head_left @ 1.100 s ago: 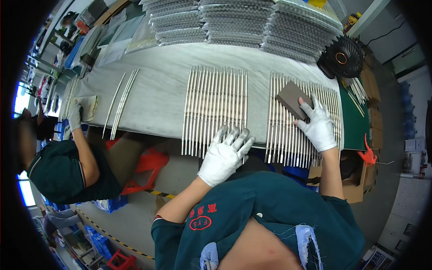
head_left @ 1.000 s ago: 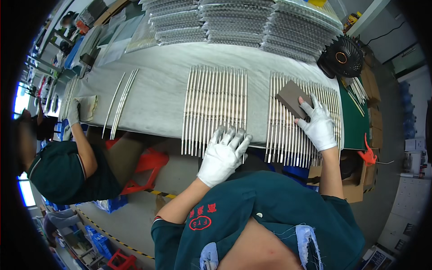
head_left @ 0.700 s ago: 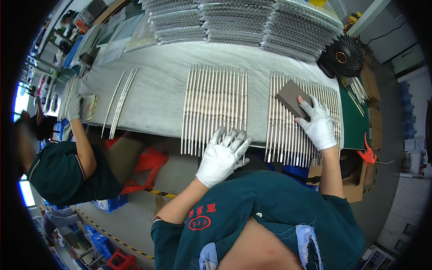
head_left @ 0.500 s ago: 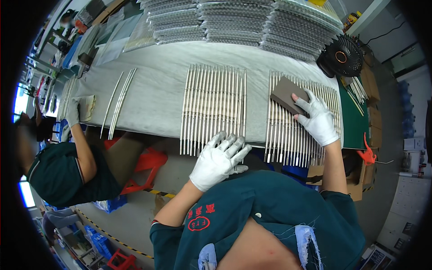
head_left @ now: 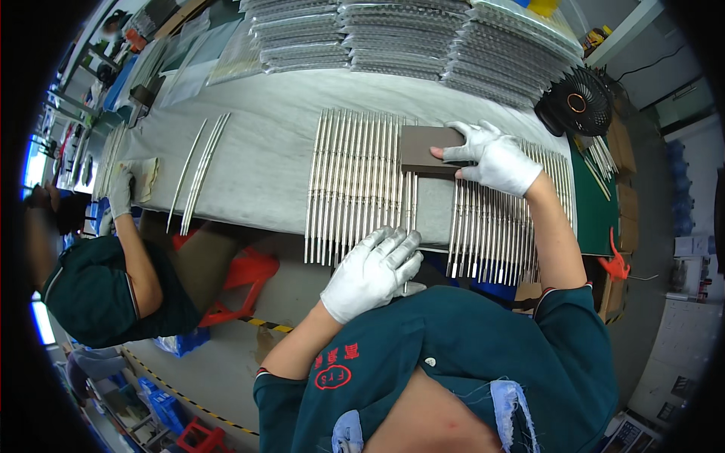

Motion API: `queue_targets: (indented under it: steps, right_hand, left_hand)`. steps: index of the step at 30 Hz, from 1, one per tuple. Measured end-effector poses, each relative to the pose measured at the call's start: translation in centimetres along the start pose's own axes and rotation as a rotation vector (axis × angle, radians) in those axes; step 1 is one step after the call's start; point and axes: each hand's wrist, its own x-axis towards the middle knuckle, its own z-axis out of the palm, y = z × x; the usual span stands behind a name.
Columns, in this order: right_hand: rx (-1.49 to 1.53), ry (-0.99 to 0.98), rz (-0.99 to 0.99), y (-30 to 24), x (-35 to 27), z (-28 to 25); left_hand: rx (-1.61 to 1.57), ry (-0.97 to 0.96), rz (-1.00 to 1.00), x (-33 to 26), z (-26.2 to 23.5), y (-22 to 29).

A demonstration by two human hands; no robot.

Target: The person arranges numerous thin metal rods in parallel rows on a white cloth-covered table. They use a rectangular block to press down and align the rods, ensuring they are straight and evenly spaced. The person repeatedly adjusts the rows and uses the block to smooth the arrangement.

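My gloved right hand (head_left: 495, 162) grips a grey-brown rectangular block (head_left: 429, 147), thumb and fingers on its right end. The block lies over the far part of a couple of metal rods (head_left: 411, 200) at the right edge of the left row of rods (head_left: 351, 174). My gloved left hand (head_left: 371, 273) is at the near ends of those rods, fingers close together and bent over them. One rod end shows between its thumb and fingers. Beneath my right hand and forearm lies the right row of slim metal rods (head_left: 491, 226), partly hidden.
Stacks of clear-wrapped trays (head_left: 400, 38) line the table's far side. A black fan (head_left: 578, 102) stands at the right corner, near a red air gun (head_left: 615, 260). A few rods (head_left: 204, 174) lie to the left, where a co-worker (head_left: 113, 287) sits with a gloved hand on the table.
My right hand has moved left with the block, from the right row to the left row's right edge. The fingers of my left hand have drawn together over the rod ends.
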Motion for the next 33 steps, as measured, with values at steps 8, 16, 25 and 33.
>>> queue_targets:
  steps: [8, 16, 25, 33]
  right_hand:
    - [-0.003, 0.123, -0.166, -1.4, 1.3, 0.4]
    - [-0.027, 0.208, -0.158, -2.7, 1.8, 1.2]
    - [0.002, 0.142, -0.078, -0.4, -1.2, -0.2]
    - [0.092, -0.019, 0.004, 0.1, -0.5, 0.1]
  left_hand:
    - [0.025, -0.149, 0.016, 0.0, -0.3, -0.3]
    - [0.02, -0.137, 0.009, 0.6, -0.5, -0.3]
    - [-0.032, 0.054, -0.017, 0.4, 0.3, -0.2]
    - [0.018, 0.096, -0.019, -0.2, 0.6, -0.5]
